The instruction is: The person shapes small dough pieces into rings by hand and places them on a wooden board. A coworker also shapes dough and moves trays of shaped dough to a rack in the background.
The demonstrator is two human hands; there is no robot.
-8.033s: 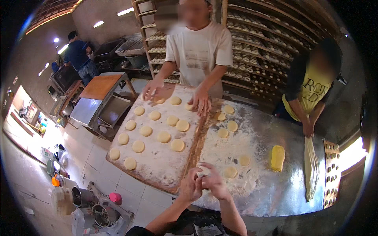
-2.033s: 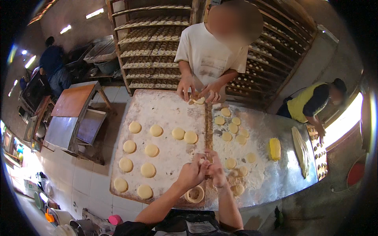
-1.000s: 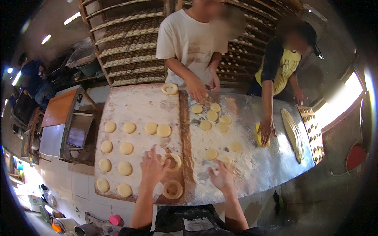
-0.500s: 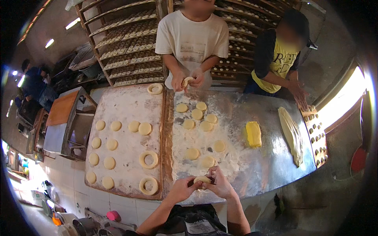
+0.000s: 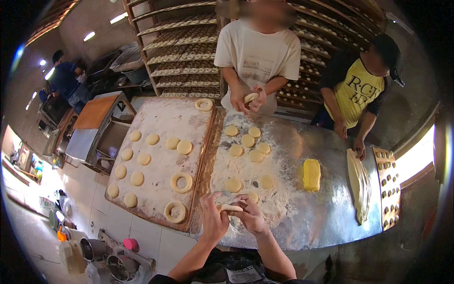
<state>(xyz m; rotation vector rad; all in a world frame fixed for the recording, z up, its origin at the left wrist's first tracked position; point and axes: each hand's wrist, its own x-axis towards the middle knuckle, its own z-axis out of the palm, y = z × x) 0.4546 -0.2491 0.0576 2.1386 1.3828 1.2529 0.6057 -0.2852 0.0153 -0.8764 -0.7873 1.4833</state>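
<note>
Above the near edge of the floured metal table (image 5: 288, 227), my left hand (image 5: 214, 218) and my right hand (image 5: 252, 217) hold one piece of dough (image 5: 230, 208) between them. The dough is seen nearly edge-on, so whether it has a hole cannot be told. My fingers and thumbs are closed on its two ends. Just beyond my hands lie flat dough rounds (image 5: 233, 185), one partly hidden behind my right fingers. Left of them, a floured board (image 5: 156, 180) carries several dough rounds (image 5: 144, 158) and three dough rings (image 5: 181, 182).
Across the table a person in a white shirt (image 5: 257, 52) shapes dough. At right, another person (image 5: 359, 90) touches a long dough strip (image 5: 360, 189) beside a tray of small pieces (image 5: 385, 189). A yellow block (image 5: 311, 175) lies between. Racks (image 5: 184, 59) stand behind; pots (image 5: 120, 267) sit lower left.
My hands have lifted slightly and turned the dough more edge-on. The view has shifted. The person at right has moved a hand from the tray to the long dough strip.
</note>
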